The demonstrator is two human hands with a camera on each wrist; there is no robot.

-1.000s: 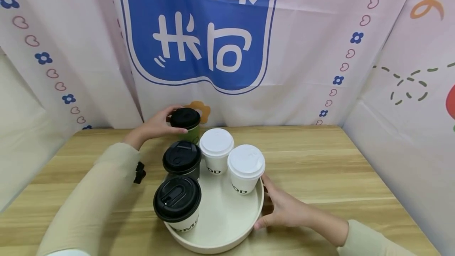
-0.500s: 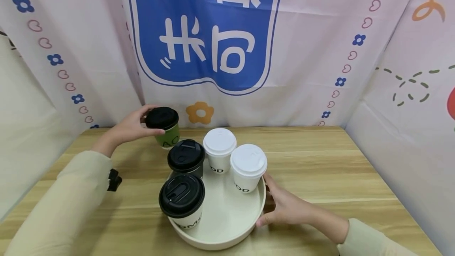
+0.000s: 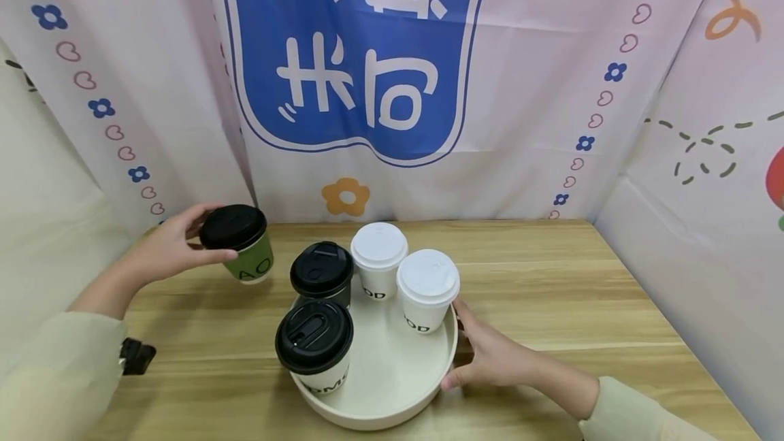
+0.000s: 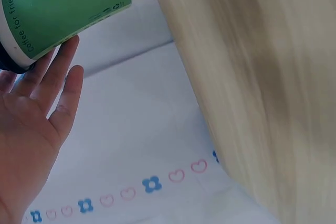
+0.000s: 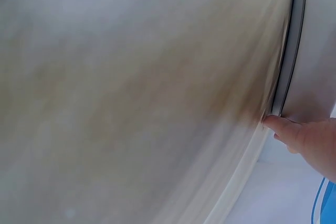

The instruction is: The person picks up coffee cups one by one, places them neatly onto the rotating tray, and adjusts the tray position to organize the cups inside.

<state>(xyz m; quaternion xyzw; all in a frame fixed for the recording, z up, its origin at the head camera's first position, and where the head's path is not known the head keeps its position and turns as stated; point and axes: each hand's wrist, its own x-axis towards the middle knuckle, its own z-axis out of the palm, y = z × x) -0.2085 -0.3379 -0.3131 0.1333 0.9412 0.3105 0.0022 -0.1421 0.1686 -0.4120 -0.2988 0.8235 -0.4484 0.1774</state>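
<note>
My left hand (image 3: 168, 247) grips a green paper coffee cup (image 3: 251, 260) with a black lid, its thumb and fingers round the top by the lid. The cup is slightly tilted, left of the round cream tray (image 3: 392, 386); whether its base touches the table I cannot tell. "Coffee for friend" is printed on the cup (image 4: 68, 11) in the left wrist view. On the tray stand two white-lidded cups (image 3: 427, 291) and two black-lidded cups (image 3: 314, 339). At the tray's right side, my right hand (image 3: 496, 356) holds the rim, its fingertips partly hidden.
The wooden table (image 3: 539, 271) reaches back to a printed cloth (image 3: 520, 101) with a blue emblem. Pale side walls (image 3: 692, 243) border the table left and right. A small black device (image 3: 136, 357) sits at my left wrist.
My left hand has carried the green cup leftward and toward me, from behind the tray's cups to the table's left side. The right hand has stayed at the tray rim.
</note>
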